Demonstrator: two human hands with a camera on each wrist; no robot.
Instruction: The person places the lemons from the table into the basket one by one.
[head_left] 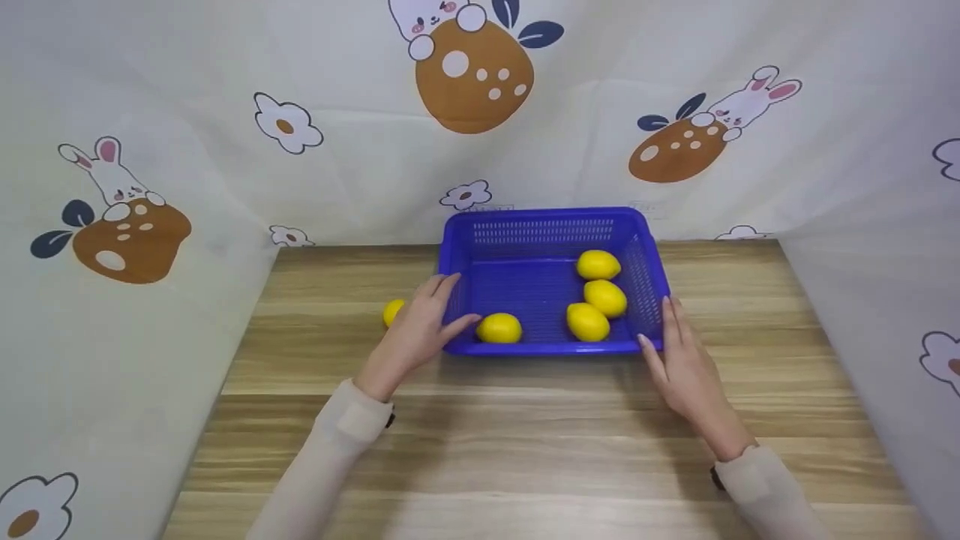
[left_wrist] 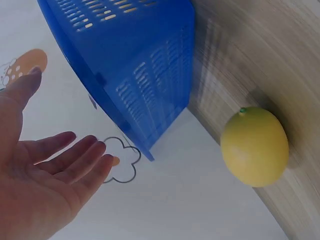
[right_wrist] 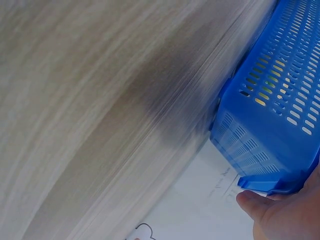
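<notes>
A blue plastic basket (head_left: 551, 349) with slotted walls stands on the wooden table. Inside it, one yellow lemon (head_left: 500, 328) lies at the near left. Three more, including a lemon (head_left: 605, 298), line the right side. My left hand (head_left: 412, 324) is at the basket's left rim, thumb and fingers spread; the left wrist view shows the palm with nothing in it. Another lemon (left_wrist: 255, 146) lies on the table outside, partly hidden by that hand in the head view. My right hand (head_left: 688, 369) rests at the near right corner, straight fingers along the outer wall and thumb at the rim.
The wood-grain table (head_left: 510, 450) spreads out in front of the basket. Pale cloth (head_left: 337, 180) printed with rabbits and flowers hangs behind and on both sides. The basket's back rim stands close to the rear cloth.
</notes>
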